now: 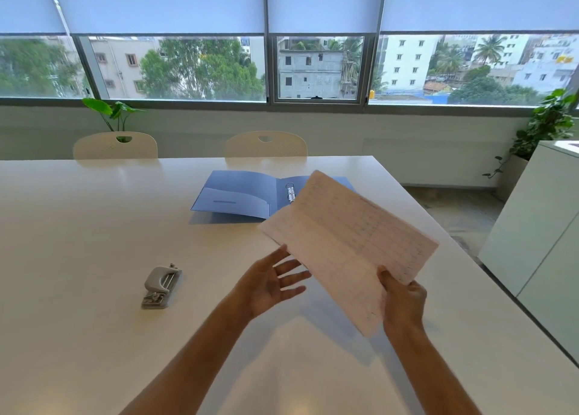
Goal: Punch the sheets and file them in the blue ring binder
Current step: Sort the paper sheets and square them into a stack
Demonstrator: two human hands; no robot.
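Observation:
My right hand (403, 305) grips the near edge of a stack of printed sheets (347, 245) and holds it tilted above the white table (94, 220). My left hand (272, 281) is open, palm up, just under the stack's left corner; its fingertips are close to the paper, and contact cannot be told. The blue ring binder (238, 195) lies open flat on the table beyond the sheets, its metal rings (291, 192) showing, and its right half is hidden by the paper. A grey hole punch (160, 286) sits on the table to the left of my left hand.
Two white chairs (266, 145) stand at the table's far side under a wide window. The table's right edge runs diagonally past the sheets. A white cabinet (539, 226) stands to the right with a leafy plant (546, 126) behind it.

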